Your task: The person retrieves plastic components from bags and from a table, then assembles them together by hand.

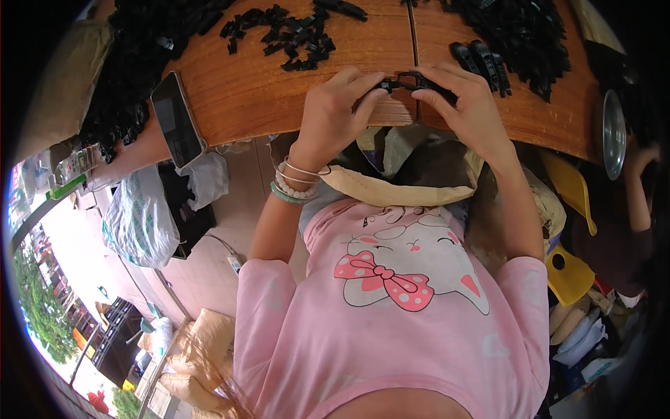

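Note:
Just above the table's near edge, both my hands work on black plastic parts. My left hand (pixel 333 105) is closed, its thumb and forefinger pinching a small black plastic piece (pixel 385 85). My right hand (pixel 466 105) grips a longer black plastic part (pixel 410 78) with an open loop at its end, partly covered by my fingers. The two pieces meet between my fingertips; whether they are joined I cannot tell. Right of my right hand lie several long black plastic parts (pixel 481 61) side by side. Beyond my left hand, small black clips (pixel 300 38) are scattered on the wooden table (pixel 237 105).
Heaps of black parts (pixel 520 42) cover the table's far right and far left. A phone (pixel 176 119) lies at the left edge. At the right edge are a round metal dish (pixel 613 136) and another person's arm (pixel 636 181). Plastic bags (pixel 143 216) hang at left.

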